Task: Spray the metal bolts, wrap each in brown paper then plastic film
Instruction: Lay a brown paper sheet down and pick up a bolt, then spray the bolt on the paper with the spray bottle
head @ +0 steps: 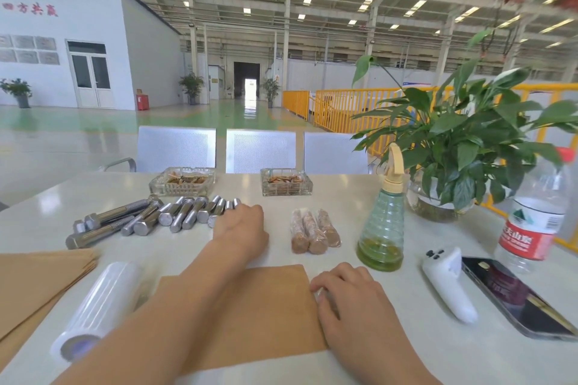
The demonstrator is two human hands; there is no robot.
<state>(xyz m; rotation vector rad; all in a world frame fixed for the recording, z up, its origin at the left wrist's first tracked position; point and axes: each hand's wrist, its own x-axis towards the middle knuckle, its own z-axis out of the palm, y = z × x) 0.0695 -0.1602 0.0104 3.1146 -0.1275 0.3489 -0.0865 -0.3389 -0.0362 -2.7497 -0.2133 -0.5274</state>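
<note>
Head view: left hand [242, 222] is out at the right end of the bolt row [162, 216], fingers over the last bolts; whether they curl round one, I cannot tell from behind.
Right hand: right hand [341, 283] sits on the right edge of the brown paper sheet [266, 316], fingers loosely bent and pressing down, pinning it flat.
Bolts: bare metal, lined up far left on the white table [344, 194], longer ones at the left end.
Wrapped bolts: three finished bundles [314, 231], paper under film, side by side just right of the left hand.
Spray bottle: green spray bottle [383, 228] stands upright, right of the bundles, untouched.
Film: plastic film roll [100, 303] lies near left, beside the paper stack [37, 278].
Step, as I read it: picking the next bolt.
Doing it well: take the end bolt by its shank so the neighbours do not roll, keep the sheet pinned, lay the bolt square to a paper edge.
</note>
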